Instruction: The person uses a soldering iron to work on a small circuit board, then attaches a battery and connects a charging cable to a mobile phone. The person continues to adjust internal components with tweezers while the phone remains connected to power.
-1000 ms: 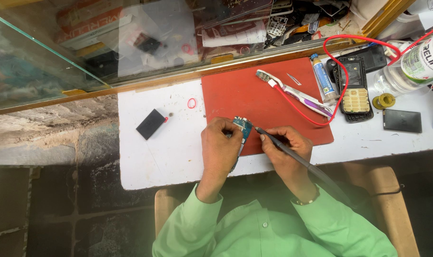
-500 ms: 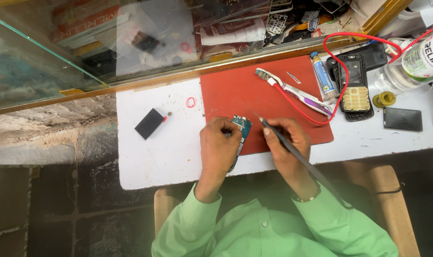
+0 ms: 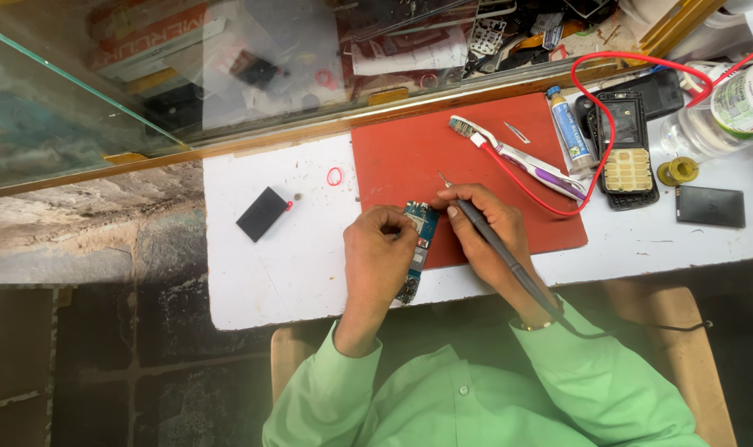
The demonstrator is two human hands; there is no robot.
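Soldering iron point(image 3: 499, 248) tip lifted off circuit board point(image 3: 418, 240), right hand point(image 3: 484, 228) still pinching it, left hand point(image 3: 380, 257) clamped on board

Red mat point(image 3: 409, 157) matt, rubbery; white tabletop point(image 3: 285, 273) smooth, scuffed; glass pane point(image 3: 78, 99) glossy; toothbrush point(image 3: 517, 153) shiny plastic.

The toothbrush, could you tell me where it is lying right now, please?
In the head view the toothbrush lies diagonally on the upper right part of the red mat, just beyond the right hand, with the red wire running alongside it.
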